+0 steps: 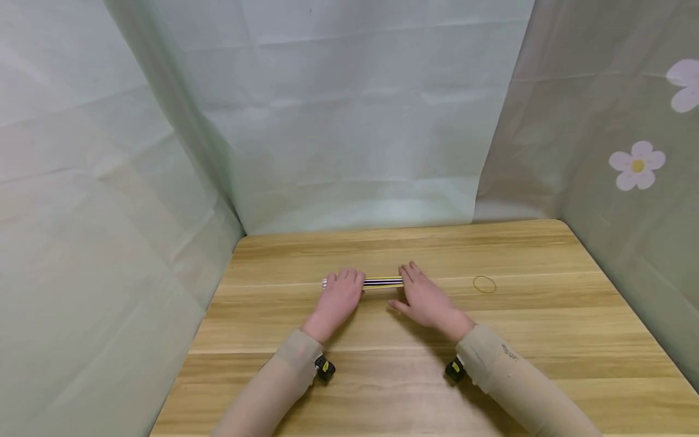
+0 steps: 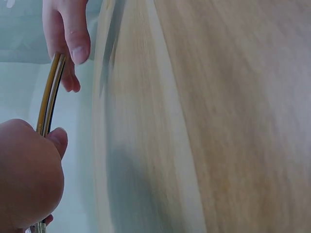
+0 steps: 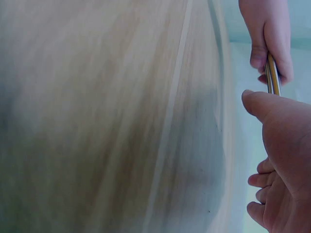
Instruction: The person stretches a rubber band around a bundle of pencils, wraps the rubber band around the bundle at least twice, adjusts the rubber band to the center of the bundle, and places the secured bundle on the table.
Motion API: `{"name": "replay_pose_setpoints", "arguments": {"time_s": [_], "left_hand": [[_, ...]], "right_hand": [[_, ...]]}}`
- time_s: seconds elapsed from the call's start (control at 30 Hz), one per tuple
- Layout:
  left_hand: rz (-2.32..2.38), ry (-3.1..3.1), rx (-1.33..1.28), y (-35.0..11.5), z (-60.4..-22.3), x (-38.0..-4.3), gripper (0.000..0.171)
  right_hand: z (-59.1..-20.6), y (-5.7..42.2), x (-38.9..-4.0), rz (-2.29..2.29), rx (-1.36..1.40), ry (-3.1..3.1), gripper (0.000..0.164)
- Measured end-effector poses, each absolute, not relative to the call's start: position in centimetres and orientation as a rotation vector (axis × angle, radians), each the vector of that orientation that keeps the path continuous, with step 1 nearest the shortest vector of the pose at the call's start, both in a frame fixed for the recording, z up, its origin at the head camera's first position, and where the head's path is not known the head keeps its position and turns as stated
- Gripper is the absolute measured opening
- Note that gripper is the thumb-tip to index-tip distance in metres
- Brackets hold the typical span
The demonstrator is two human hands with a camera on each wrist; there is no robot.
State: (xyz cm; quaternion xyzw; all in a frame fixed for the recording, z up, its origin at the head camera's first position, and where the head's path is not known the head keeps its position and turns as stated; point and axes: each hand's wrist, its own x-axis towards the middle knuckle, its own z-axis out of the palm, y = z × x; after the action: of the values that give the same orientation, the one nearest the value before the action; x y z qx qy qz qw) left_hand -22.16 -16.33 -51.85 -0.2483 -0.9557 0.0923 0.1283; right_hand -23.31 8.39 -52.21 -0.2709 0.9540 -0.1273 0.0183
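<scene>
A small bundle of striped yellow and black pencils [image 1: 382, 282] lies crosswise between the two hands. My left hand [image 1: 341, 297] grips the bundle near its left end, fingers curled over it; whitish tips poke out past that hand. At the other end my right hand [image 1: 427, 302] touches the pencils with its fingers, its thumb held apart. In the left wrist view the pencils [image 2: 50, 97] run from the left fist up to the right hand. The right wrist view shows the right thumb [image 3: 260, 104] extended beside the pencils [image 3: 272, 75].
A thin yellow rubber band [image 1: 485, 292] lies on the wooden table [image 1: 382, 388], right of the right hand. Pale cloth walls [image 1: 355, 133] stand behind and on both sides of the table. A dark camera [image 1: 324, 368] sits on each wrist.
</scene>
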Motion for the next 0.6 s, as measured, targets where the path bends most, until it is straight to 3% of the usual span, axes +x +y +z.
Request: {"name": "replay_pose_setpoints", "arguments": {"time_s": [0.6], "left_hand": [[0.372, -2.765, -0.702, -15.87, -51.43, -21.64, 0.031]], "right_hand": [[-52.99, 8.05, -23.03, -0.502, -0.877, 2.932, 0.112]]}}
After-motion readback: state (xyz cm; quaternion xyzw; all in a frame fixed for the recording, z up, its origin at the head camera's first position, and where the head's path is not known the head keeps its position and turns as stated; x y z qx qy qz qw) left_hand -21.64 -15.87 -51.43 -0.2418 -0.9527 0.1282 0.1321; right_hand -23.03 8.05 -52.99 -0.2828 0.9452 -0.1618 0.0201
